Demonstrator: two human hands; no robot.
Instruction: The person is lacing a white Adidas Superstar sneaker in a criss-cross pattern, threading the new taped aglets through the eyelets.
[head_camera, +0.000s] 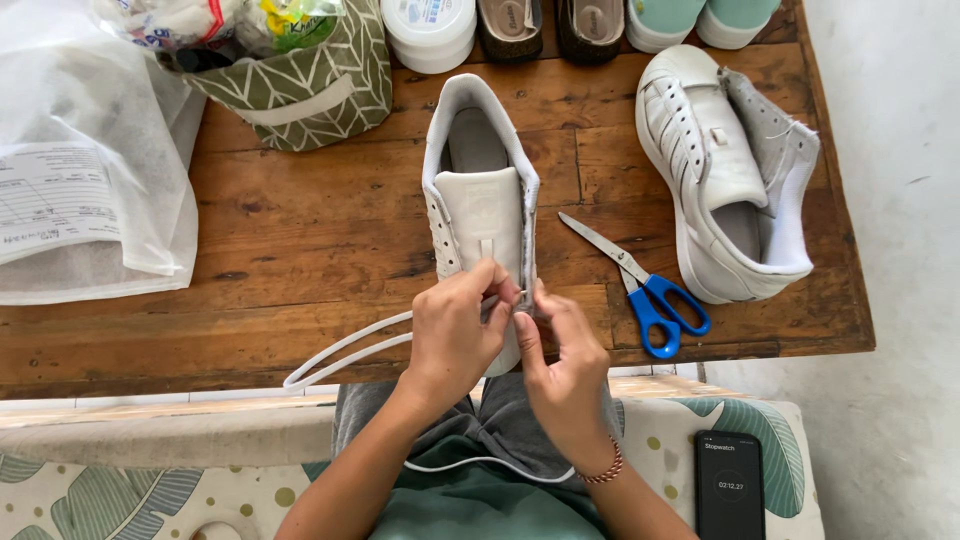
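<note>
Wooden counter (300, 240), worn plank top, set against a pale wall and floor; seat below covered in leaf-print fabric. Item in hand: white sneaker (480, 190), toe end toward the person at the near edge of the counter, tongue up, eyelets mostly bare. Left hand (455, 335) and right hand (560, 365) meet at the lowest eyelets, fingers of both pinched closed on a white shoelace (345, 350), whose flat loop trails left off the counter edge. Handling note, as a judgement: keeping the lace flat and untwisted and steadying the shoe with the free fingers would suit threading here. Also present: second white sneaker (725, 170) on its side at right; blue-handled scissors (645, 290) between the two shoes; patterned green fabric bin (310, 85); white bag (85, 150) at left; round white tub (430, 30); further shoes along the far edge; dark phone (730, 485) on the seat.
</note>
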